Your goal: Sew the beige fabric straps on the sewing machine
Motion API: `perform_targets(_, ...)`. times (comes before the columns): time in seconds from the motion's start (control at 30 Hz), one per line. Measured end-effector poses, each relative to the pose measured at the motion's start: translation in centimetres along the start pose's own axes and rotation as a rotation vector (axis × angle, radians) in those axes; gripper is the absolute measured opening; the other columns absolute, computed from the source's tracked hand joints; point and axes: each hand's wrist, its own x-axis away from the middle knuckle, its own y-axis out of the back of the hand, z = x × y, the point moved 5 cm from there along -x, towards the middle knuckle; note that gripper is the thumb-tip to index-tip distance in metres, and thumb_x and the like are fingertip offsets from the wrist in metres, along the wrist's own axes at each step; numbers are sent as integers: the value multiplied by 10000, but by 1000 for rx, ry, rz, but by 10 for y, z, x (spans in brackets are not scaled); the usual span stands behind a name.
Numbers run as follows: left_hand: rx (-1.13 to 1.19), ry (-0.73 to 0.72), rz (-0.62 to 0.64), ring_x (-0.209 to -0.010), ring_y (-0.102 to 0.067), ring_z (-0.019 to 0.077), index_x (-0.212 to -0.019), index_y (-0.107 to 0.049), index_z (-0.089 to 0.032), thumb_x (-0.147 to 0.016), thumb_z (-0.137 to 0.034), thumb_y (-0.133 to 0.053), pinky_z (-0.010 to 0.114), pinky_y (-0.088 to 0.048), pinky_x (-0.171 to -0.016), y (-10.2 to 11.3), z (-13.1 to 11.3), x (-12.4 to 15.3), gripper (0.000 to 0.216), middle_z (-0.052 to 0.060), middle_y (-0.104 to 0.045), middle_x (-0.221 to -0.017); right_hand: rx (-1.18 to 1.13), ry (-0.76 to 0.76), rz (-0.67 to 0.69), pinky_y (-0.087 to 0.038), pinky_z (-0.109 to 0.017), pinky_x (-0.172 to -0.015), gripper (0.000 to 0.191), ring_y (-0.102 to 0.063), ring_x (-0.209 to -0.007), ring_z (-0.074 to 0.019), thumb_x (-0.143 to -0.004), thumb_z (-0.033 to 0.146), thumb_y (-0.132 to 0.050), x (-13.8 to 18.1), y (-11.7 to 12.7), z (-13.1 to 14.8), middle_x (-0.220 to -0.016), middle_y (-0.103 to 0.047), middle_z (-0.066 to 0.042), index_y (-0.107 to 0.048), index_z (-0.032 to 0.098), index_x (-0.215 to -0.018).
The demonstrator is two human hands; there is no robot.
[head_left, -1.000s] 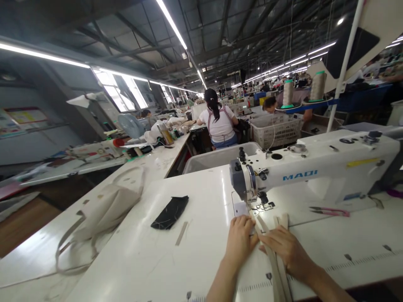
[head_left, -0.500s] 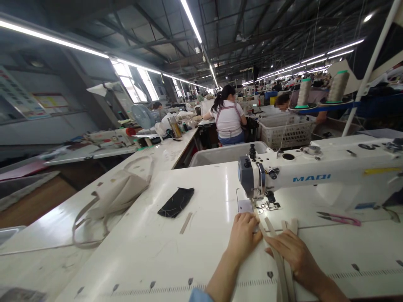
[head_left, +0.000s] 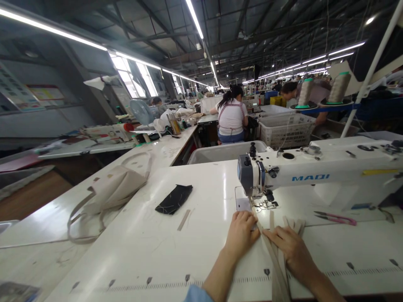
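Just in front of the sewing machine's presser foot [head_left: 264, 204], my left hand [head_left: 242, 233] is closed, its curled fingers gripping the end of a beige fabric strip [head_left: 273, 262]. My right hand [head_left: 291, 249] is closed over the same strip a little nearer to me, index finger stretched along it and thumb tucked underneath. More beige strips [head_left: 297, 226] run beneath the right hand, their ends fanning out beyond it. The strips hang toward the table's front edge. The white sewing machine [head_left: 310, 178] stands directly behind both hands.
Pink-handled thread snips [head_left: 338, 218] lie right of the strips. To the left are a black fabric piece [head_left: 174, 199], a short beige scrap [head_left: 183, 220] and a beige bag piece with straps [head_left: 116, 188]. A white bin [head_left: 226, 153] stands behind the table; a co-worker [head_left: 231, 115] sits beyond.
My right hand has shifted slightly left and up along the strip, closer to my left hand. The far ends of the loose strips have spread to the right. My left hand stays by the presser foot.
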Motion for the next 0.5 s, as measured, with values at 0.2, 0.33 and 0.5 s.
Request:
perform_targets(0.2, 3, -5, -9, -1008, -511, 221, -976, -588, -194, -765, -164, -562, 393, -383, -922, 1, 0, -1, 215, 56, -600, -1015, 10, -67, -171, -453, -293, -698, 295, -550, -762, -161, -928, 231, -448, -4, 16, 5, -858, -600, -36, -554, 224, -1204)
perform_targets(0.33, 7, 6, -26, -986, -519, 216, -955, -586, -186, -771, -140, -534, 385, -392, -905, 2, 1, 0, 197, 55, -605, -984, -2, -45, -231, -443, -289, -687, 277, -568, -738, -154, -921, 235, -477, -8, 21, 8, -809, -614, -27, -575, 207, -1179)
perform_targets(0.5, 10, 2, -42, -964, -527, 213, -935, -587, -188, -759, -123, -533, 378, -400, -888, 2, 1, 1, 196, 49, -611, -961, 2, 19, -239, -439, -284, -670, 276, -578, -720, -153, -911, 220, -498, -6, 16, 7, -789, -617, -27, -578, 188, -1172)
